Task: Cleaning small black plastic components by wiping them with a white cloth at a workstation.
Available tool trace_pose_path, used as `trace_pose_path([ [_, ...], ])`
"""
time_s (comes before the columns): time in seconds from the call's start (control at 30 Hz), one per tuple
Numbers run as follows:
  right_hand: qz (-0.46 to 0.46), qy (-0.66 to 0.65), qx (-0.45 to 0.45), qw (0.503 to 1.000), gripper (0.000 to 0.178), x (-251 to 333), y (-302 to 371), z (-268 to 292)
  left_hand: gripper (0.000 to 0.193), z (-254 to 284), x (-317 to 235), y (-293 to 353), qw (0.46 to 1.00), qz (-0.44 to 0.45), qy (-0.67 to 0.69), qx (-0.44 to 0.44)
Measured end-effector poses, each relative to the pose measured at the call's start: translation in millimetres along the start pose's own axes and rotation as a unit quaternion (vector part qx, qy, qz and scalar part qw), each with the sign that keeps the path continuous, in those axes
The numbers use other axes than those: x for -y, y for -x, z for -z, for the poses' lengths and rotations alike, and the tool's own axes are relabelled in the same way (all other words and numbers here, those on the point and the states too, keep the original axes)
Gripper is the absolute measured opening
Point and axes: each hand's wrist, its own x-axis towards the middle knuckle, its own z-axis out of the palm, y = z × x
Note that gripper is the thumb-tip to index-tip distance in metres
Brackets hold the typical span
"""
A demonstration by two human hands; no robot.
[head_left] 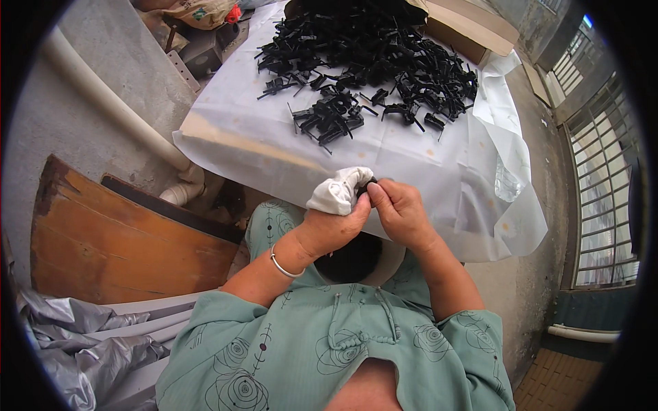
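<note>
My left hand [331, 226], partly wrapped in a white cloth or fabric glove [334, 194], is closed around a small black part [369, 183]. My right hand [399, 209] pinches the same part from the other side, thumb and fingers pressed together. Most of that part is hidden by the fingers and the cloth. Both hands meet just off the near edge of the table, above my lap. Beyond them, a large heap of black plastic pieces with thin prongs [370, 51] covers the far part of the table, and a smaller cluster [330, 115] lies nearer.
White plastic sheeting [240, 120] drapes over the table. A cardboard box [469, 29] stands at its back right. Below the hands, a round container [392, 262] with a dark inside sits between my knees. An orange-brown wooden board [123, 236] and a pale pipe [113, 99] are at left.
</note>
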Motion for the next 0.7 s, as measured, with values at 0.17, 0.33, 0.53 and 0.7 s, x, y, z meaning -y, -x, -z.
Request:
trace_pose_path([
  [0.17, -0.053, -0.090, -0.019, 0.994, 0.023, -2, 2, -9, 0.027, 0, 1, 0, 1.000, 0.005, -0.001, 0.001],
  [0.33, 0.003, -0.086, -0.027, 0.996, 0.017, -4, 1, 5, 0.030, 10, 7, -6, 0.976, 0.073, 0.206, 0.001],
  [0.53, 0.082, -0.010, -0.018, 0.996, 0.007, -14, 2, 10, 0.027, 20, 4, -8, 0.906, 0.223, 0.357, 0.039],
  [0.7, 0.117, -0.005, -0.071, 0.991, 0.006, -1, -8, 6, 0.033, 18, -6, -4, 0.913, 0.203, 0.327, 0.134],
])
